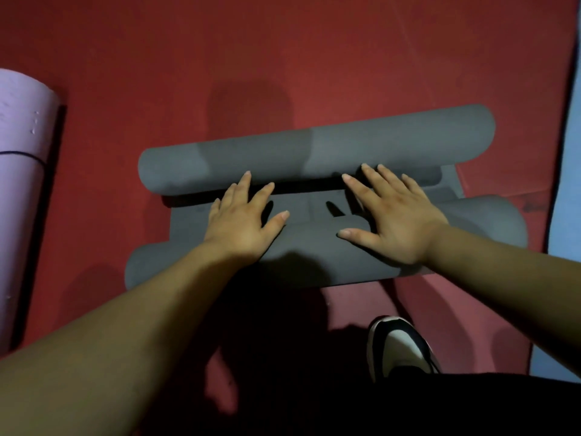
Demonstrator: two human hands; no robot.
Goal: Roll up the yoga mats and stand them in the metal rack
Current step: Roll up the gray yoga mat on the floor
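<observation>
A grey yoga mat [314, 149] lies across the red floor in front of me, curled into a roll at its far end and into a second roll at its near end, with a short flat stretch between. My left hand [242, 218] lies flat on that stretch, fingers spread, fingertips touching the far roll. My right hand [393, 215] lies flat beside it, fingers straight, reaching up to the same roll. No metal rack is in view.
A rolled lilac mat [22, 184] lies at the left edge. A light blue mat [566, 215] runs along the right edge. My shoe [399, 344] stands on the red carpet [283, 58] just below the grey mat.
</observation>
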